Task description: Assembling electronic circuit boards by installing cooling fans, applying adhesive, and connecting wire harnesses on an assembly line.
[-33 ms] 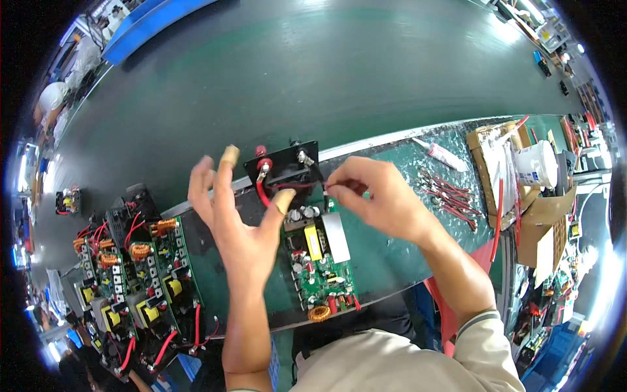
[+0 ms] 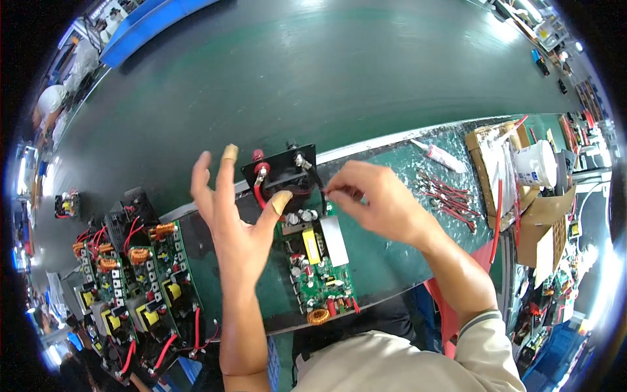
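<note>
A green circuit board (image 2: 304, 281) with a copper-wound coil lies before me. At its far end stands a black panel (image 2: 279, 168) bearing a red and a black terminal. A thick red wire (image 2: 258, 194) and a thick black wire (image 2: 318, 186) run from these toward the board. My left hand (image 2: 240, 228) is open left of the panel, fingers spread, with yellowish covers on two fingertips; its thumb hovers over the board's far end. Beside the black wire, my right hand (image 2: 375, 199) pinches what looks like a thin dark red wire (image 2: 302, 192), partly hidden by the fingers.
Several similar boards (image 2: 153, 281) stand crowded at left. Toward the right lie a white tube (image 2: 444, 157), a heap of thin red wires (image 2: 450, 199), a cardboard box (image 2: 545, 219) and a white tub (image 2: 537, 163). A metal strip (image 2: 385, 142) borders the bench's far side.
The panel has shifted slightly left and tilted a little. My left hand's outer fingers have moved slightly; the right hand stays almost in place, still pinched.
</note>
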